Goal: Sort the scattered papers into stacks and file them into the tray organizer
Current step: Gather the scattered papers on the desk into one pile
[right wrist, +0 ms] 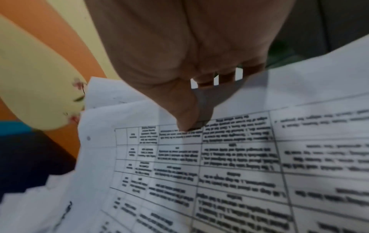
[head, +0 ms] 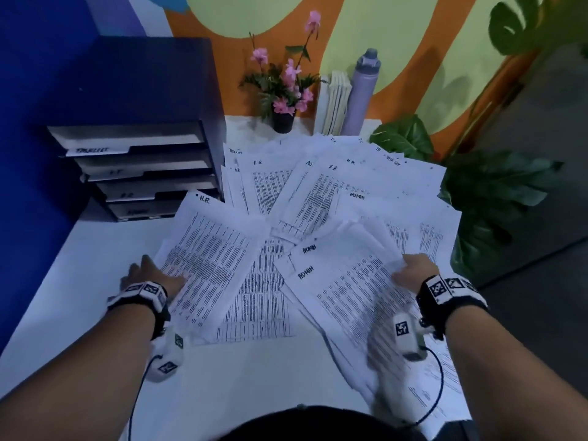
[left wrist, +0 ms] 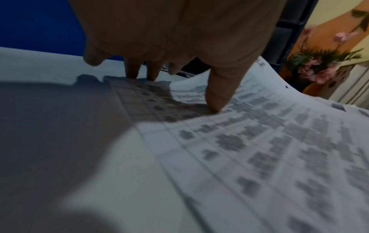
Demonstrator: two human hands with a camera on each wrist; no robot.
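Head view: papers lay fanned over the desk, just right of the tray organizer, not yet filed. My left hand rested flat on an "H.R." sheet, I judged to pin it; my right hand pinched the "ADMIN" sheets to lift them clear.

Left wrist view: only here did the straight fingers show, pressing at the sheet's edge.

Right wrist view: this alone showed the thumb on top, fingers curled beneath the raised pages.
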